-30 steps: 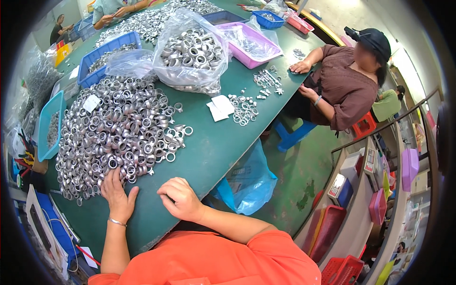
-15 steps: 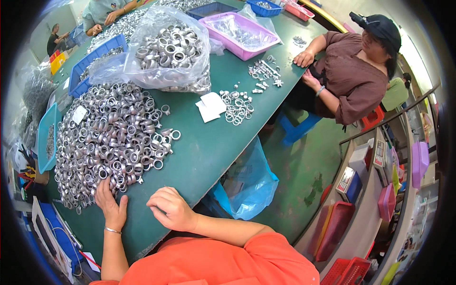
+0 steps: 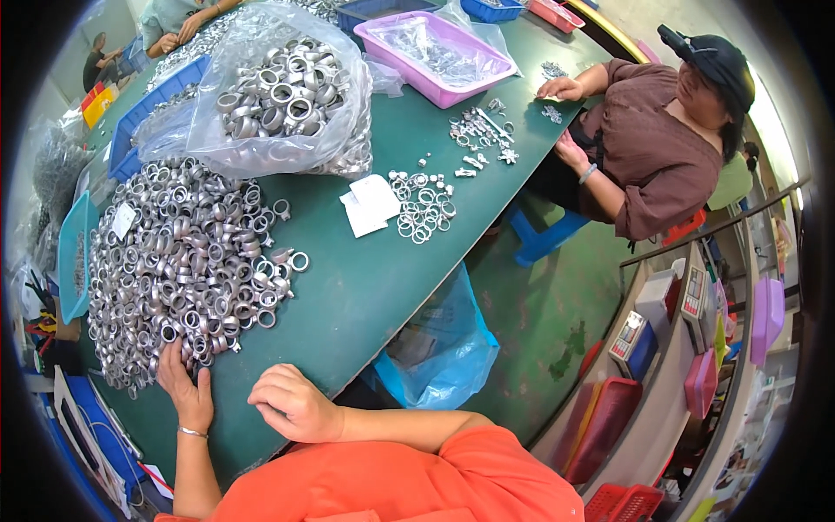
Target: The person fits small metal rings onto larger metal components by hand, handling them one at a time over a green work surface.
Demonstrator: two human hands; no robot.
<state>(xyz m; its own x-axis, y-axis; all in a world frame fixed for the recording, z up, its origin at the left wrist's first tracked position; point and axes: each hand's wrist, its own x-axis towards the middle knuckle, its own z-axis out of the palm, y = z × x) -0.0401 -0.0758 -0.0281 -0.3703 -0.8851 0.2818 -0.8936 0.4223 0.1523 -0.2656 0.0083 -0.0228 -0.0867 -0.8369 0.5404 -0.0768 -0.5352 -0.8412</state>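
A large heap of grey metal rings (image 3: 187, 261) covers the left part of the green table. My left hand (image 3: 185, 390) rests at the heap's near edge, fingers stretched out against the rings and thumb apart. It grips nothing that I can see. To its right, my right hand (image 3: 296, 404) is curled closed over the table's near edge. Its palm side is hidden, so I cannot tell whether anything is inside. A white paper tag (image 3: 124, 221) lies on top of the heap. Behind the heap stands a clear plastic bag (image 3: 348, 139) full of similar rings.
White papers (image 3: 372, 204) lie beside small rings (image 3: 426, 207) and loose metal parts. Farther back are a pink basket (image 3: 465, 94) and blue trays. A blue plastic bag (image 3: 448, 357) hangs below the table edge. A co-worker (image 3: 657, 148) sits at the right; shelves with scales stand nearer.
The whole view has shifted slightly, while my hands keep nearly the same pose. At the right, the co-worker's hand has moved, and a small cluster of parts shows beside it.
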